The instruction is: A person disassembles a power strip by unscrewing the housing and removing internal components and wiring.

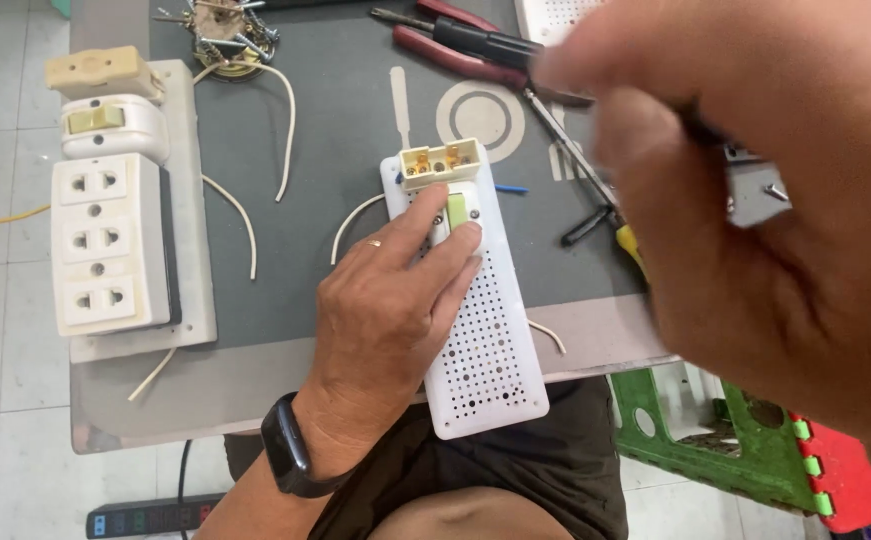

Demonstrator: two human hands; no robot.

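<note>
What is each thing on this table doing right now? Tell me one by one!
Left hand: resting on the perforated board, fingers on the switch.
Right hand: raised close to the camera, blurred; grip unclear.
White perforated board: lying flat, overhanging the table edge.
Green switch: mounted on the board, pressed by fingertips.
Socket panel: lying flat, nothing plugged in.
Pliers: lying unused.
Loose white wires: unconnected on the table.

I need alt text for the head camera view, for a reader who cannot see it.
A person's left hand presses a small switch onto a white perforated board on a grey table. The blurred right hand is raised close to the camera. A white socket panel lies at left, red-handled pliers at top.
</note>
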